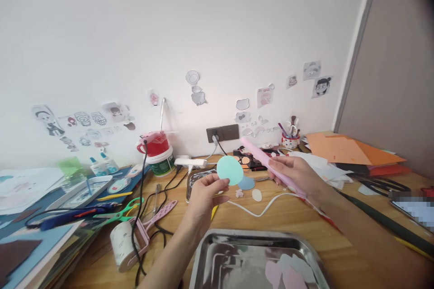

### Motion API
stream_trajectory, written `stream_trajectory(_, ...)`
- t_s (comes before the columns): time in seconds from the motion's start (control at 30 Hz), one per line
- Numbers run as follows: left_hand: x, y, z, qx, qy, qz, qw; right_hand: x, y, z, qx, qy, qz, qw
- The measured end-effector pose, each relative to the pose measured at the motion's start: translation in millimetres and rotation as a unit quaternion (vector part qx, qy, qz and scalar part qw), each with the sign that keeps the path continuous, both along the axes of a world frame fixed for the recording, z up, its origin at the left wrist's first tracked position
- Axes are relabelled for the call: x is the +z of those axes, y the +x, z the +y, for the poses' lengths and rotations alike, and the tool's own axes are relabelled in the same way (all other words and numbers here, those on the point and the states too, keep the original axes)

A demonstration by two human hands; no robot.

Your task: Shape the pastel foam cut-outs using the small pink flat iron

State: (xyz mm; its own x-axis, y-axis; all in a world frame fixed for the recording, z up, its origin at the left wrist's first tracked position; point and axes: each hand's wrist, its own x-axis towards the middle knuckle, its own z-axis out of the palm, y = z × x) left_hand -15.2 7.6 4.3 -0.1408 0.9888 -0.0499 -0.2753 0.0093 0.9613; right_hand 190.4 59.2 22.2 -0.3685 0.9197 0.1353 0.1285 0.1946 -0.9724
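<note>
Between the thumb and fingers of my left hand point(207, 190) is a mint-green round cutout point(230, 170), held upright above the table. My right hand point(294, 172) is wrapped round a long pink stick-shaped tool point(256, 150), which looks like a slim hair straightener. Its tip points up and left, towards the wall, apart from the green cutout. A white cord point(259, 215) runs from the tool's lower end across the table. Below my hands, a shiny metal tray point(217, 236) carries pink and grey cutouts point(292, 274). A blue cutout point(247, 184) and a cream oval cutout point(257, 195) lie behind.
Left stand a lint roller point(124, 246), green scissors point(124, 213), black cables and a white-and-green bucket point(160, 162). A power strip point(190, 162) lies near the wall. At right are orange sheets point(349, 152), a pen cup point(290, 140) and a phone point(415, 212).
</note>
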Motion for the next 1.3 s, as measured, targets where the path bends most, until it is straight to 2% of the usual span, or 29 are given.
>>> stream_trajectory(0.13,0.4,1,0,0.000,-0.007,0.008,1.000,0.4,-4,-6,0.117,-0.007,-0.056,0.992)
stream_trajectory(0.2,-0.7,2,-1,-0.001,-0.010,0.020,1.000,-2.5,-9,-9,0.137,0.003,-0.070,0.988)
stream_trajectory(0.43,-4.5,5,-2,-0.050,-0.005,0.046,0.998,-14.1,-16,-7,0.127,0.019,-0.065,0.990)
stream_trajectory(0.73,-2.2,3,-1,-0.047,-0.013,0.042,0.998,-10.8,-16,-8,0.087,0.023,-0.053,0.995)
stream_trajectory(0.9,4.0,0,0,-0.016,-0.041,0.021,0.999,-13.9,-11,-1,0.049,0.035,-0.033,0.998)
stream_trajectory(1.1,7.6,-2,-1,0.003,-0.022,0.017,1.000,-13.7,-10,0,0.037,0.024,-0.022,0.999)
stream_trajectory(1.23,7.5,-4,0,0.007,-0.014,0.009,1.000,-9.1,-6,1,-0.002,0.018,0.015,1.000)
stream_trajectory(1.3,6.4,-5,1,-0.006,-0.008,0.005,1.000,-7.6,-5,1,0.014,0.004,0.015,1.000)
